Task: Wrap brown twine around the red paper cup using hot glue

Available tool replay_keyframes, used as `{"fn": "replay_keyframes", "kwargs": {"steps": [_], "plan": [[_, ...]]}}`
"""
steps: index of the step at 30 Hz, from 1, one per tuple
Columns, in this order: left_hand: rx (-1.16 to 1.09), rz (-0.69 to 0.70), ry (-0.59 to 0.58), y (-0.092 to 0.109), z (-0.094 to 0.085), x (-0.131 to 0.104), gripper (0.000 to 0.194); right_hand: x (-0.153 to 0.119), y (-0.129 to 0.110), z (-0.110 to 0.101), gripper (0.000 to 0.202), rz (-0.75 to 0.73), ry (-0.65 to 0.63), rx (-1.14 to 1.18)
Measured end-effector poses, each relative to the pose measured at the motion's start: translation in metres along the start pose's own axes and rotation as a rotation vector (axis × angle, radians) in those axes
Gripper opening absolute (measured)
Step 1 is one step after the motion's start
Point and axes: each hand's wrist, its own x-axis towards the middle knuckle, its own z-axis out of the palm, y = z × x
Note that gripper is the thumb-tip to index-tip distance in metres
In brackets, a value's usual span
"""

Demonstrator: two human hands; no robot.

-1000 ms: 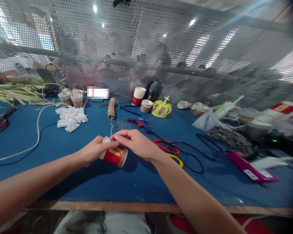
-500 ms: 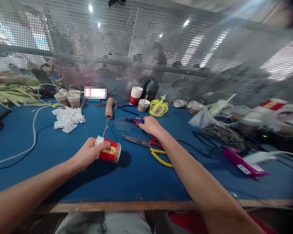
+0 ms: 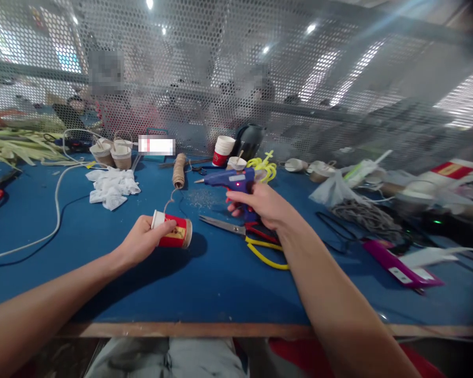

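Note:
My left hand (image 3: 144,239) is wrapped round a red and white paper cup (image 3: 181,231), tilted on its side above the blue table. Twine runs from the cup to a spool of brown twine (image 3: 178,172) lying behind it. In my right hand (image 3: 266,205) is a blue glue gun (image 3: 232,179), raised off the table with its nozzle pointing left. A small red light glows on its body. Below the gun lie scissors (image 3: 224,226) with red and yellow handles, partly hidden by my right forearm. A yellow crown-like ornament (image 3: 268,167) stands behind the gun, partly covered.
White crumpled cloth (image 3: 112,186) and paper cups (image 3: 121,155) are at the left, near a white cable (image 3: 56,210). Stacked cups (image 3: 223,149) and a dark kettle (image 3: 250,140) stand at the back. Grey cord (image 3: 362,218) and a purple packet (image 3: 398,265) lie right. A perforated metal screen (image 3: 189,68) rises behind.
My right hand has lifted the glue gun from the table and turned it upright, nozzle to the left. My left hand still holds the cup, shifted slightly left and up.

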Motion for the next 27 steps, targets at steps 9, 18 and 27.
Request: {"fn": "replay_keyframes", "kwargs": {"steps": [9, 18, 27], "plan": [[-0.112, -0.029, 0.046, 0.001, -0.004, 0.005, 0.025, -0.056, -0.017, 0.008, 0.018, -0.182, -0.149, 0.011], [-0.257, -0.128, 0.059, 0.007, -0.007, 0.007, 0.021, -0.065, -0.013, 0.013, 0.015, -0.451, -0.040, -0.218], [-0.215, -0.115, 0.077, 0.005, -0.007, 0.008, 0.022, -0.068, -0.011, 0.015, 0.014, -0.455, -0.071, -0.213]]}}
